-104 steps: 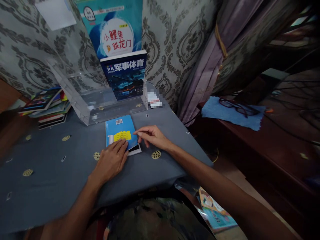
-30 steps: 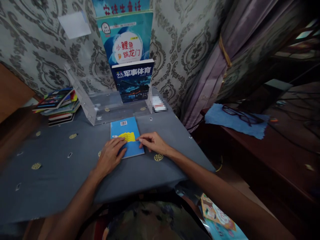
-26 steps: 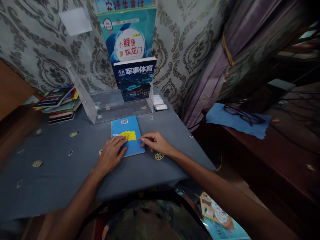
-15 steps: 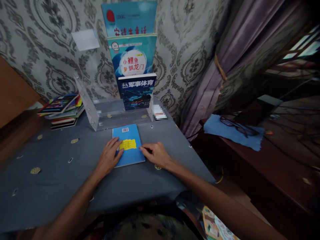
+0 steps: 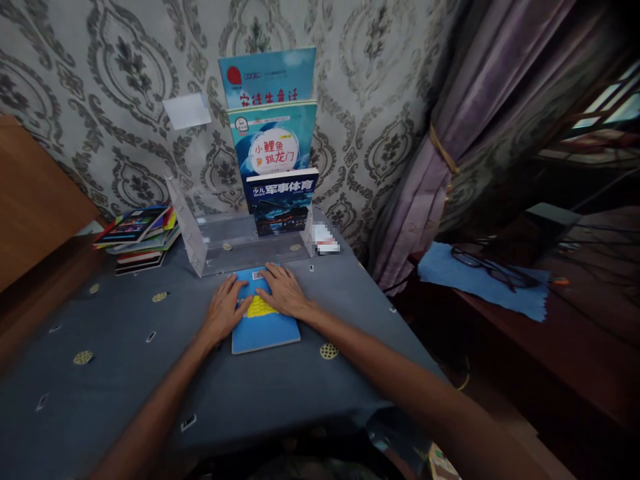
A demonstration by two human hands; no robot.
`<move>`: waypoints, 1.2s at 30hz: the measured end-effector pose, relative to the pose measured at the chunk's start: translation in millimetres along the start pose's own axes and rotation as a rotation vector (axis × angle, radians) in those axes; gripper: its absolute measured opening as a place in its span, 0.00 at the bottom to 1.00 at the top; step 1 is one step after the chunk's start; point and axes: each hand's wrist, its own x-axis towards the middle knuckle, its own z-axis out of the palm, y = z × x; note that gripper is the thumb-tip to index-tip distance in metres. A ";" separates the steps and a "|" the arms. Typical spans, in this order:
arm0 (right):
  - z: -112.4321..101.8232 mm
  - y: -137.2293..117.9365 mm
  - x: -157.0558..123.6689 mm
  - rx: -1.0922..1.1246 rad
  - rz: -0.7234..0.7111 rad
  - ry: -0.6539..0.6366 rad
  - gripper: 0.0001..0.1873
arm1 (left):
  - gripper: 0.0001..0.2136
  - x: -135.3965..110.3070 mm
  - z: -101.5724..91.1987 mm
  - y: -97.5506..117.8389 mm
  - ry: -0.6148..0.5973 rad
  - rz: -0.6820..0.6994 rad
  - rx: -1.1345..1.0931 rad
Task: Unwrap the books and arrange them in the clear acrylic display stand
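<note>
A blue softcover book lies flat on the grey tablecloth, with a yellow label in its middle and a barcode near its far edge. My left hand rests on the book's left side, fingers spread and partly over the edge. My right hand lies flat on the upper right of the cover. The hands nearly meet and hide the book's upper part. Neither hand curls around the book.
A clear acrylic display stand holding upright books stands just beyond the blue book. A stack of books lies at the far left. A purple curtain hangs to the right, above glasses on a blue cloth.
Both hands have slid forward from the book's sides onto its upper cover. The book itself has barely shifted on the cloth. The whole view has moved down in the picture.
</note>
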 end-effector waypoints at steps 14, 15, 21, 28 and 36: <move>4.8 7.6 2.7 0.011 0.061 -0.012 0.37 | 0.17 8.0 1.4 -3.8 0.012 0.031 0.000; 4.9 7.2 2.5 0.005 0.060 -0.013 0.37 | 0.18 7.7 2.8 -4.3 0.016 0.025 0.011; 3.9 2.6 -1.4 -0.033 0.046 -0.025 0.34 | 0.23 1.0 8.5 1.4 -0.028 -0.014 0.093; 3.1 -0.5 -29.1 -0.036 0.010 -0.020 0.34 | 0.24 -24.2 7.6 24.4 -0.039 -0.008 0.116; 1.3 -11.4 -91.5 -0.032 -0.013 -0.010 0.35 | 0.25 -74.1 3.5 64.1 -0.038 0.023 0.094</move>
